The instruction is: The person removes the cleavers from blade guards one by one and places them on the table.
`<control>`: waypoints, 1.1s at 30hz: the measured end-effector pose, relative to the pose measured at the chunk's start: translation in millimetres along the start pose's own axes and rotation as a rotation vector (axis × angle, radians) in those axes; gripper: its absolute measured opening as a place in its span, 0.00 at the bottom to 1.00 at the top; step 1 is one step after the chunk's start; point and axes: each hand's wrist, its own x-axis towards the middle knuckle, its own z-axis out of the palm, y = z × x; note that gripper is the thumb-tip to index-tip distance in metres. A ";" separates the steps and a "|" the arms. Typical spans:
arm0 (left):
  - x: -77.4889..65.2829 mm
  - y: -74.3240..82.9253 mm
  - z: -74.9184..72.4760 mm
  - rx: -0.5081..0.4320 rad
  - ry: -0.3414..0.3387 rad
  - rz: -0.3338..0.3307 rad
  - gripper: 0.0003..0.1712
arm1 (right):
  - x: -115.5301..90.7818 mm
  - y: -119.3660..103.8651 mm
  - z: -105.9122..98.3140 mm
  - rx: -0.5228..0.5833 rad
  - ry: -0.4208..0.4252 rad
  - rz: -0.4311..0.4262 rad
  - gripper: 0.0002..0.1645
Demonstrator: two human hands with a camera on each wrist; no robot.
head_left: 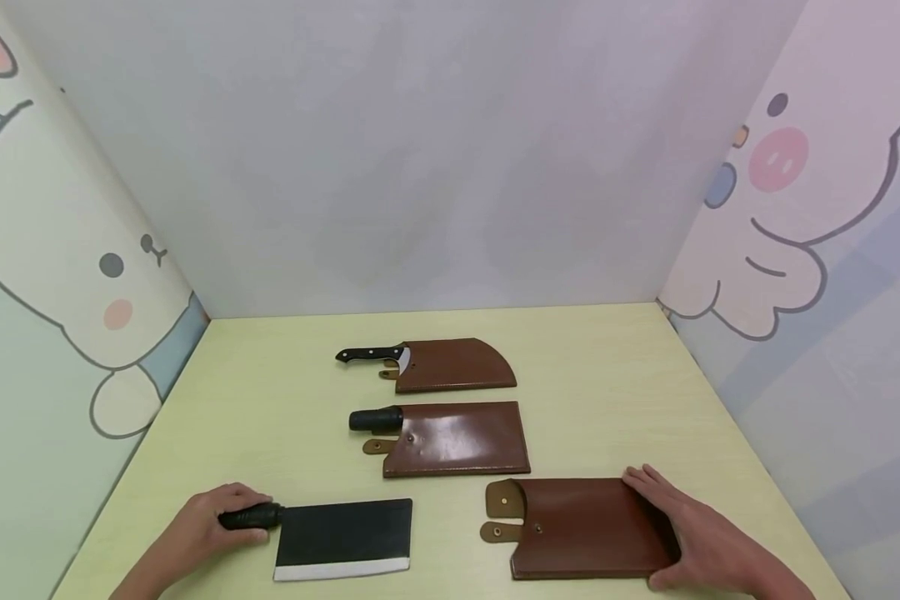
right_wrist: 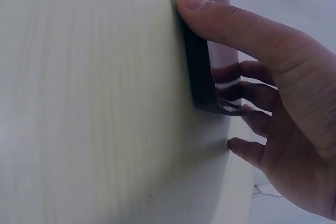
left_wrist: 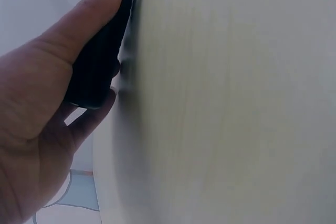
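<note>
My left hand [head_left: 208,527] grips the black handle [head_left: 251,516] of a cleaver at the front left. The cleaver's dark blade [head_left: 345,536] points right, its bright edge toward me. In the left wrist view, the thumb lies along the handle [left_wrist: 97,61] and the fingers pass behind it. At the front right, my right hand [head_left: 701,537] holds the right end of a brown leather knife sheath [head_left: 585,529]. Its thumb is at the near edge, its fingers at the far edge. In the right wrist view, the thumb presses the sheath's dark edge [right_wrist: 197,72]. Two strap tabs stick out leftward from this sheath.
Behind, a black-handled cleaver sits in a brown sheath [head_left: 465,437]. Farther back lies a curved sheath [head_left: 457,364] with a riveted-handled knife [head_left: 371,354] in it. The pale wooden table [head_left: 270,375] meets a plain back wall [head_left: 435,167] and cartoon-printed side walls.
</note>
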 end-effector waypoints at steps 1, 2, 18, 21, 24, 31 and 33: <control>-0.1 -0.3 0.6 0.011 0.016 0.005 0.22 | -0.1 0.2 0.2 0.001 0.001 -0.005 0.75; 0.0 -0.5 0.8 0.020 0.025 0.012 0.22 | -0.1 0.4 0.5 0.001 0.001 -0.001 0.75; 1.1 2.6 -5.1 0.005 -0.068 -0.121 0.24 | 3.9 -7.8 -14.8 -0.024 0.108 -0.068 0.65; 2.4 6.7 -7.0 -0.015 -0.038 -0.161 0.21 | 7.6 -12.4 -20.5 -0.049 0.124 -0.049 0.60; 7.3 12.5 -8.9 -0.023 0.032 -0.143 0.18 | 14.6 -16.4 -25.5 -0.078 0.138 -0.049 0.56; 31.9 32.0 -10.5 0.029 0.087 -0.120 0.22 | 36.3 -20.9 -30.8 -0.114 0.177 -0.098 0.51; 39.8 36.2 -9.1 0.035 0.098 -0.114 0.26 | 44.3 -22.4 -32.3 -0.126 0.184 -0.117 0.49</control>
